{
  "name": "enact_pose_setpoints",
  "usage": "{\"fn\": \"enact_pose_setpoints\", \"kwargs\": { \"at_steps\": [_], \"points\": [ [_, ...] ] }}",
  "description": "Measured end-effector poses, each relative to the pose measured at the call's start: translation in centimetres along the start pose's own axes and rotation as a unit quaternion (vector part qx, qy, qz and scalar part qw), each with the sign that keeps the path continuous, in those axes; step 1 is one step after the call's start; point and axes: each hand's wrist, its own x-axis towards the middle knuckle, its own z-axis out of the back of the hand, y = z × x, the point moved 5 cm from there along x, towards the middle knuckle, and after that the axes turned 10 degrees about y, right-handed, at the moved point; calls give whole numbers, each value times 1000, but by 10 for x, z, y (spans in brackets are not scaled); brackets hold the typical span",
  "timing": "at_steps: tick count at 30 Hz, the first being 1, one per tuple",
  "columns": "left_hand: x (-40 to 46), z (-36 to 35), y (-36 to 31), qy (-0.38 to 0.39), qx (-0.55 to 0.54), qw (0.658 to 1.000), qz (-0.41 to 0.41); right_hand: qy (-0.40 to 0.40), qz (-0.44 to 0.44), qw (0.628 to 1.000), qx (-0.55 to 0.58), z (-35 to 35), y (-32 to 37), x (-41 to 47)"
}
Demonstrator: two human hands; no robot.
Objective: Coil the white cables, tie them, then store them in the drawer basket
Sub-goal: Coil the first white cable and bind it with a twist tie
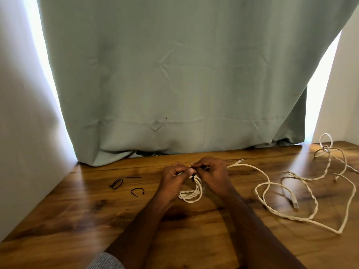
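Both hands pinched on coiled white cable

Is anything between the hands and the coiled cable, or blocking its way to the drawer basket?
Nothing is between them: left hand and right hand already hold the coiled cable, working a black tie. The drawer basket is out of view, so that path cannot be judged.
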Motion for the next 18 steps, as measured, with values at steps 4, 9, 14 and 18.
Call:
{"fn": "enact_pose_setpoints", "kwargs": {
  "at_steps": [4, 9, 14, 18],
  "points": [
    [-1, 0, -2, 2, -7, 1000, 7, 6, -4, 1000, 12, -1, 0, 1],
    [-2, 0, -3, -2, -14, 1000, 9, 20, -2, 1000, 10, -1, -2, 2],
    [-2, 1, -1, -9, -21, 1000, 20, 27, 2, 999, 18, -1, 0, 2],
    [-2, 2, -2, -16, -27, 999, 19, 36, -13, 999, 26, -1, 0, 1]
  ]
}}
